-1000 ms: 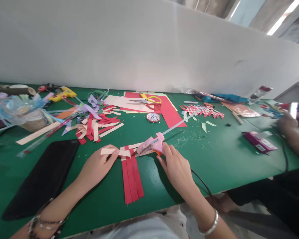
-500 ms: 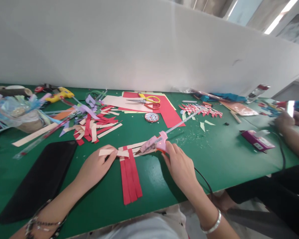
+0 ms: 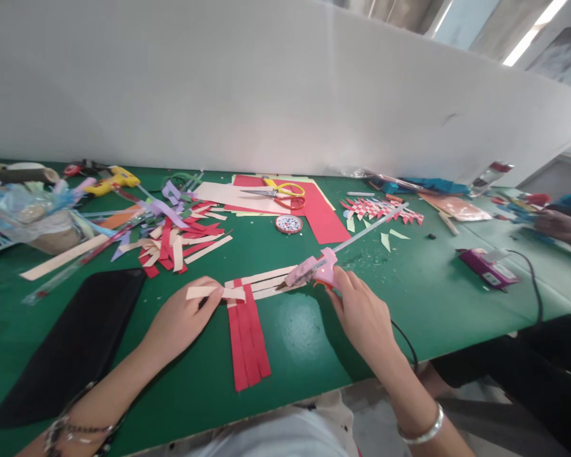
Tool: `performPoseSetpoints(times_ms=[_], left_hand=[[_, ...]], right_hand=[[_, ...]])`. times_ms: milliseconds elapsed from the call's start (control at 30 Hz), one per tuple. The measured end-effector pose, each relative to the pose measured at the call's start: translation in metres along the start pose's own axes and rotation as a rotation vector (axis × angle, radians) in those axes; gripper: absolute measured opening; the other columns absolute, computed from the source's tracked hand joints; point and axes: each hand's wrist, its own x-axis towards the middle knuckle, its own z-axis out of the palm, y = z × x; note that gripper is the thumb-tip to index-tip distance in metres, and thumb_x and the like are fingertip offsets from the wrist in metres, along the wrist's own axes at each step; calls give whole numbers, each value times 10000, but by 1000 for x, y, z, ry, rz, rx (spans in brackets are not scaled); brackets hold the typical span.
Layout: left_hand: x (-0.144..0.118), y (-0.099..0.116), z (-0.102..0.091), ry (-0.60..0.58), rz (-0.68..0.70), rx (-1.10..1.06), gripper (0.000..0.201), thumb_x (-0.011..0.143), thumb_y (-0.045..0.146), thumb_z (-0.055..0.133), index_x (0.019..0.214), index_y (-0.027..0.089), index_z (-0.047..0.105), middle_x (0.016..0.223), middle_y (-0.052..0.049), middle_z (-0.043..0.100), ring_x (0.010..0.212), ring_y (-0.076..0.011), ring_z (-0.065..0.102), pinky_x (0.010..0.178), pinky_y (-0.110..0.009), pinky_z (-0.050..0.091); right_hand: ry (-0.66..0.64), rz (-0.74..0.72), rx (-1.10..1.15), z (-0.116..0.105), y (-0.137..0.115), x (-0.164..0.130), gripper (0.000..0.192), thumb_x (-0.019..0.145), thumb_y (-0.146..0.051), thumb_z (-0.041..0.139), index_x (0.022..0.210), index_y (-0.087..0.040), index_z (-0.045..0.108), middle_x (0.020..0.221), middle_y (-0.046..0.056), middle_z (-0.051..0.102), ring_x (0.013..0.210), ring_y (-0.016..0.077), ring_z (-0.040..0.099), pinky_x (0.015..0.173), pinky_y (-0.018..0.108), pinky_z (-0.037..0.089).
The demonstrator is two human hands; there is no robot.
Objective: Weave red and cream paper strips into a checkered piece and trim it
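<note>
My right hand (image 3: 361, 311) is closed round the handle of a pink glue gun (image 3: 311, 270), which has a long clear glue stick (image 3: 374, 225) out of its back. Its nozzle points left, over cream paper strips (image 3: 266, 276) that lie flat on the table. These cream strips cross several red paper strips (image 3: 248, 343) hanging down toward me, woven at their upper end. Between the thumb and fingers of my left hand (image 3: 195, 314), a short cream paper strip (image 3: 214, 292) is pinched above the left end of the weave.
A black case (image 3: 71, 349) lies left of my left arm. Behind are a heap of red and cream strips (image 3: 176, 244), yellow-orange scissors (image 3: 285, 195) on paper sheets, and a round dial (image 3: 288, 223). A purple box (image 3: 489, 268) and another person's hand (image 3: 559, 225) are at right.
My right hand has drawn the glue gun to the right along the cream strips. My left hand stays almost where it was. At the far right, the other person's hands have shifted.
</note>
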Motion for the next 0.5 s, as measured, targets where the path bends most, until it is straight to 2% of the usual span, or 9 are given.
performPoseSetpoints(times_ms=[333,500], left_hand=[[1,-2,0,-3,13,1,443,892,500,275,745,223,588,879,-17,640,798,-199,600,712,-277,439],[1,0,-1,7,14,7,449,886,505,276,757,227,604,875,-16,650,783,-197,606,687,-274,447]], right_hand=[[31,24,-49,1,20,0,230,919,-288,447,1125,-187,456,880,48,611,763,180,603,453,253,277],[34,36,-55,2,27,-2,231,918,-282,443,1127,-184,455,937,62,617,779,183,604,457,247,283]])
